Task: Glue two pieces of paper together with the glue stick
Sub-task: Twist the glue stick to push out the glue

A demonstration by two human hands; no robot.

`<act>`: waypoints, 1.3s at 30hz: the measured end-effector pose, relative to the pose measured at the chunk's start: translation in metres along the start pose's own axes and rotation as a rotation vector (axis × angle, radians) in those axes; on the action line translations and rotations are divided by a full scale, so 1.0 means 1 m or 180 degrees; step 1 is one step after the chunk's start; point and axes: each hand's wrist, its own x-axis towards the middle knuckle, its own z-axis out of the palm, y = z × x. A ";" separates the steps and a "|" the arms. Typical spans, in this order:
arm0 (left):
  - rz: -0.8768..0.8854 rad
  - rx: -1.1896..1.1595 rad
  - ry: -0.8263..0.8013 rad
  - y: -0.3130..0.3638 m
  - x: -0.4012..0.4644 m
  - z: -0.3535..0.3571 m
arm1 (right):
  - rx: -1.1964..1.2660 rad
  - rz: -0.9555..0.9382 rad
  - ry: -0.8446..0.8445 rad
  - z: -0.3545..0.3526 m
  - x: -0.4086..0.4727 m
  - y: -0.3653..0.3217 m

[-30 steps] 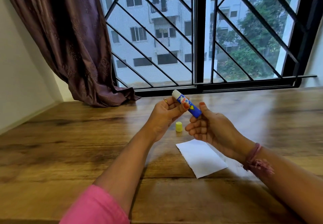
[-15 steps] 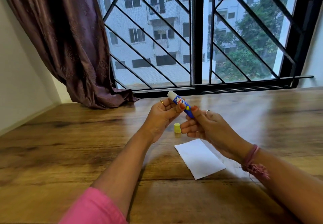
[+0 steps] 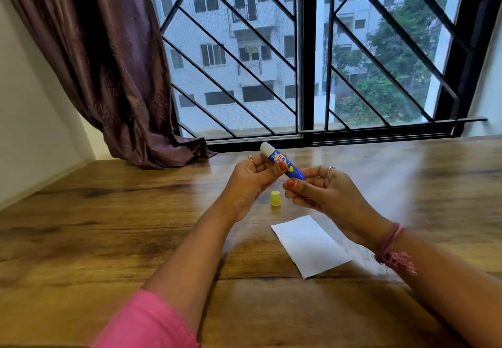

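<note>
Glue stick pinched at opposite ends by raised left and right hands.

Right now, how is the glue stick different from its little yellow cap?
The glue stick is blue, long and tilted, held up by the left hand and right hand; the cap is yellow, short and stands alone on the table. The glue stick's white tip is bare; the cap covers nothing.

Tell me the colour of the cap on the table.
Yellow; the cap shows in the head view.
</note>
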 end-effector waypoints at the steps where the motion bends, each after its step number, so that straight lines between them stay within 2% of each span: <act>1: -0.0003 -0.0002 0.0004 0.000 0.000 0.000 | -0.0002 -0.0008 -0.0022 0.000 0.000 0.000; 10: -0.0014 -0.0038 -0.0006 -0.001 0.000 -0.002 | 0.0086 0.0128 -0.0211 -0.002 0.002 0.004; 18: -0.0122 0.0199 0.0020 -0.004 -0.001 0.001 | -0.0426 -0.0366 0.0062 -0.002 0.003 0.004; 29: -0.0222 0.0230 0.0012 -0.006 -0.001 0.004 | -0.0051 -0.0570 0.0032 -0.003 0.004 0.009; 32: -0.0267 0.0638 -0.0027 -0.003 -0.002 0.001 | 0.0472 -0.0367 0.0225 -0.007 0.008 0.009; 35: -0.0335 0.1543 -0.0133 0.000 -0.003 -0.003 | 0.1020 -0.0073 0.0411 -0.014 0.012 0.007; 39: -0.0569 0.2595 -0.0738 0.002 -0.013 -0.012 | 0.1541 0.0298 0.0528 -0.023 0.015 0.007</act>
